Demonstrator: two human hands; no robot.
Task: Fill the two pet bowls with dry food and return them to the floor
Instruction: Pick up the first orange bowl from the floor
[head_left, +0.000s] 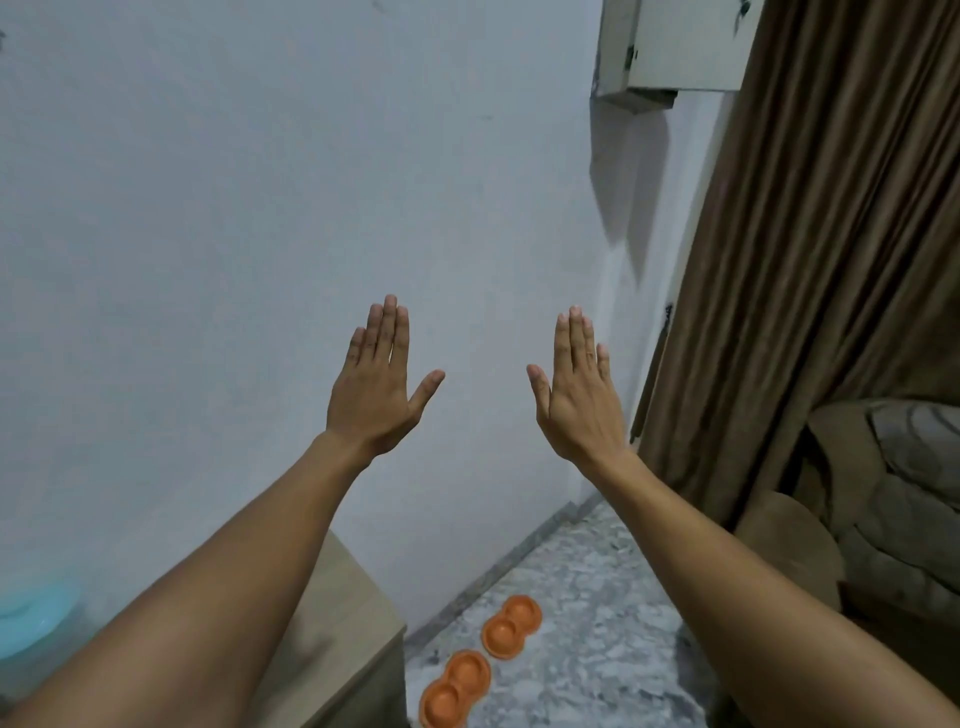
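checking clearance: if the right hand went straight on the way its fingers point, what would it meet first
Most likely the pale wall: the right hand points its straight fingers up and forward at it, with nothing visible between. The brown curtain hangs to its right, outside that line. Depth is unclear.

L hand (374, 397), R hand (574, 402) raised flat; orange bowls (511, 627) on floor (602, 587).

Bare forearms (249, 545); bare left hand (371, 400), right hand (576, 410); long slim fingers (388, 332).
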